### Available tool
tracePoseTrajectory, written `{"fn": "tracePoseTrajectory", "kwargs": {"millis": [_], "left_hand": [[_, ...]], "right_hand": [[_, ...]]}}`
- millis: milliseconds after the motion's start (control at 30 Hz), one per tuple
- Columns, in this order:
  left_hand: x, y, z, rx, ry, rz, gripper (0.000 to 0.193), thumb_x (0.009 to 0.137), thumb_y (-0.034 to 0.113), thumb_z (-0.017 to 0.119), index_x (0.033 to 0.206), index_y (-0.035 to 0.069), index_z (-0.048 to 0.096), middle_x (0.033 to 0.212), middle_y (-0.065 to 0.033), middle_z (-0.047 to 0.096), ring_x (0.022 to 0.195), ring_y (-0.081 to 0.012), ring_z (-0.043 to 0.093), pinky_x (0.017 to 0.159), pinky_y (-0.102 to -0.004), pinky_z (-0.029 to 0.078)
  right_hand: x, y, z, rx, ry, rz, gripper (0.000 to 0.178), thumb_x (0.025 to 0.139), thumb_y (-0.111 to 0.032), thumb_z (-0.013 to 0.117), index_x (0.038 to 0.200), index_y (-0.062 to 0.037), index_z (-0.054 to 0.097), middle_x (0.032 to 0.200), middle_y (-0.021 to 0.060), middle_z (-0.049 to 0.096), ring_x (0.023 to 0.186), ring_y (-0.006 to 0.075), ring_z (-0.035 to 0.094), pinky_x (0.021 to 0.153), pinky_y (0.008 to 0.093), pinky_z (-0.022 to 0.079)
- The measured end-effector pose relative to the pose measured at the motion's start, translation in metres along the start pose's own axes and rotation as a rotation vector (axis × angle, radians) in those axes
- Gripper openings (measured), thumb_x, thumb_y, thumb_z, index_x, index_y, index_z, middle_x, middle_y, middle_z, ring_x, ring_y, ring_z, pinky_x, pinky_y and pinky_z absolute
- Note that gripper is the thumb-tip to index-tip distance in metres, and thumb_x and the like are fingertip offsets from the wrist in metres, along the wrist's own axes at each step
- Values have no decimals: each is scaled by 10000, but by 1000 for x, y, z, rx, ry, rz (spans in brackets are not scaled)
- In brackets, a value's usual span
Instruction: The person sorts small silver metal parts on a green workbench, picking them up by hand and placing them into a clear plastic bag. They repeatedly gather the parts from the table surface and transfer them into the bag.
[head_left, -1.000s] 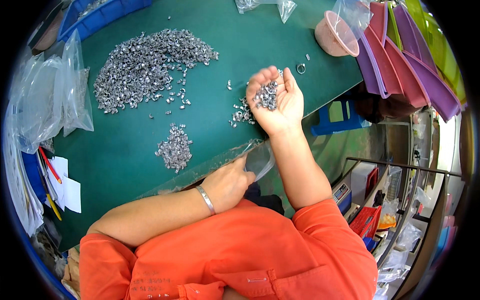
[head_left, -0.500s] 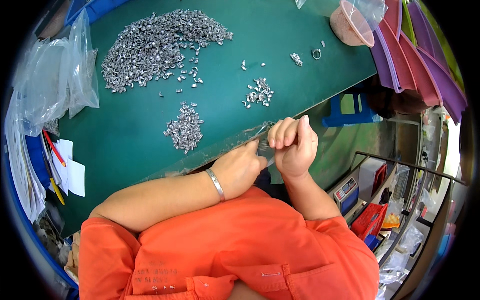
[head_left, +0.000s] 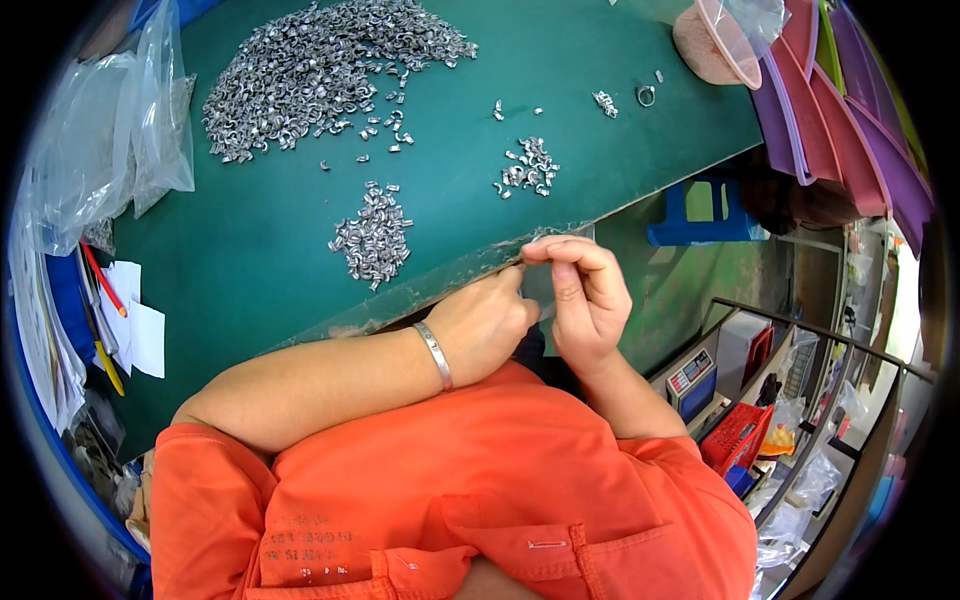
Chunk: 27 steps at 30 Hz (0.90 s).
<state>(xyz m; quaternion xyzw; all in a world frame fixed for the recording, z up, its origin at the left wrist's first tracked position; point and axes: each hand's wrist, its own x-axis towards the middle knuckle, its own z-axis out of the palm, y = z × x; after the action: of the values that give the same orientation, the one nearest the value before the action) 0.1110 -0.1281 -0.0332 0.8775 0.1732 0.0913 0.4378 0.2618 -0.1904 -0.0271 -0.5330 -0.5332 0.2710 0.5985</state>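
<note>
My left hand (head_left: 485,315), with a silver bracelet (head_left: 433,353) on its wrist, is closed at the table's near edge. Its fingers pinch what looks like a clear plastic bag (head_left: 541,287), mostly hidden between my hands. Close beside it, my right hand (head_left: 588,300) is raised with its fingers bent together toward the left fingertips and the thumb against them; anything inside is hidden. Past my hands lie a small group of curved silver metal pieces (head_left: 530,168) and a denser pile of metal pieces (head_left: 372,236).
A large heap of metal pieces (head_left: 300,85) covers the far left of the green table (head_left: 450,210). Clear bags (head_left: 100,150) and pens (head_left: 104,280) lie left. At far right stand a pink basket (head_left: 712,45) and stacked bins (head_left: 830,130). A blue stool (head_left: 705,212) is beyond the edge.
My right hand has turned, its fingers reaching further left over the table's edge toward my left fingers. My left hand stays nearly in place. The view has shifted slightly.
</note>
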Motion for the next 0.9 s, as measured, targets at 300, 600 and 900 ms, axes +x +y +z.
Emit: {"fn": "tracePoseTrajectory", "kwargs": {"millis": [300, 600, 900], "left_hand": [[-1, -2, 7, 35, 70, 22, 155, 768, 55, 646, 870, 10, 754, 1362, -357, 515, 1192, -442, 598, 989, -444, 513], [1, -3, 6, -1, 41, 39, 153, 760, 49, 643, 868, 3, 741, 1392, -393, 488, 1148, -456, 627, 966, -429, 534], [0, -2, 7, 14, 24, -2, 143, 759, 52, 645, 860, 6, 735, 1390, -419, 473, 1117, -453, 646, 957, -441, 539]], "right_hand": [[90, 14, 9, -640, -138, -13, 454, 995, -171, 616, 1371, 69, 529, 1466, 291, 478, 1345, 443, 498, 1130, 458, 407], [98, 18, 2, -495, -369, -220, 155, 861, -2, 723, 1015, 11, 732, 1105, 165, 701, 1016, 341, 666, 924, 396, 538], [107, 25, -2, -482, -280, -92, 294, 1035, -106, 527, 1274, 17, 645, 1294, 199, 646, 1250, 354, 593, 1079, 400, 455]]}}
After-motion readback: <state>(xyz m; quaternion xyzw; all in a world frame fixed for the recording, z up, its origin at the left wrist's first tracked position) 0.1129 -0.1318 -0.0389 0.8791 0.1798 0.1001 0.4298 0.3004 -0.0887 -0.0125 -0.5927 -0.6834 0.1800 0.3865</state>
